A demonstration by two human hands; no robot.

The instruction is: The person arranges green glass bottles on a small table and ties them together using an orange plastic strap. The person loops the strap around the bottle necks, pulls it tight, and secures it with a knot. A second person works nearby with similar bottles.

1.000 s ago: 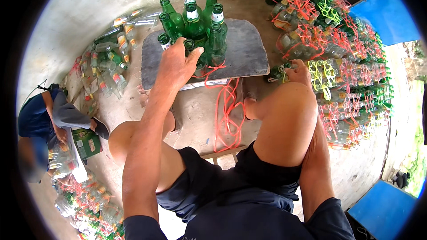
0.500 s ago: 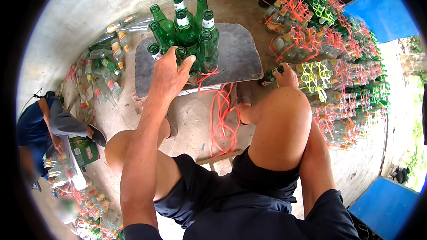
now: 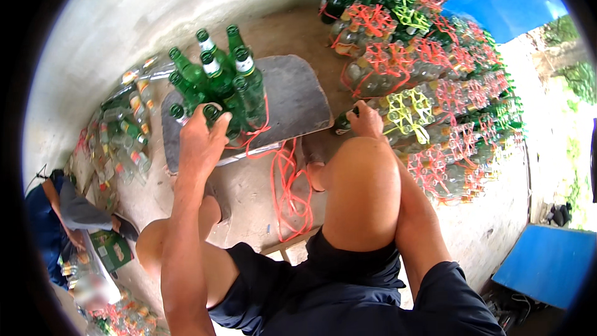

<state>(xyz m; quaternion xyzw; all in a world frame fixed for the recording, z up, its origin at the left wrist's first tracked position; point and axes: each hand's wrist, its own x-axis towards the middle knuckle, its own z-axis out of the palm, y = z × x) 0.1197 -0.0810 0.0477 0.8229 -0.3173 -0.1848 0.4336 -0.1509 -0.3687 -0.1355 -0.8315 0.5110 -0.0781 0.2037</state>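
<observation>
A tight group of green glass bottles (image 3: 219, 79) stands upright on a dark board (image 3: 292, 90) in front of me. My left hand (image 3: 202, 140) is closed round the neck of a green bottle (image 3: 212, 114) at the near side of the group. On the right, low beside the board, my right hand (image 3: 365, 119) grips a dark green bottle (image 3: 342, 123), which lies tilted with its neck toward my fingers. A red plastic strap (image 3: 287, 190) hangs from the near edge of the board beside the group and trails in loops onto the floor.
Many strapped bundles of bottles (image 3: 429, 53) fill the right side. Loose bottles (image 3: 130, 130) lie along the wall at left. A co-worker's leg (image 3: 90, 205) and a green carton (image 3: 112, 250) are at far left. Blue panels (image 3: 547, 264) stand at the right.
The view has turned, so the board, bottles and bundles all appear further left. Both hands keep their hold on the same bottles, with little other movement.
</observation>
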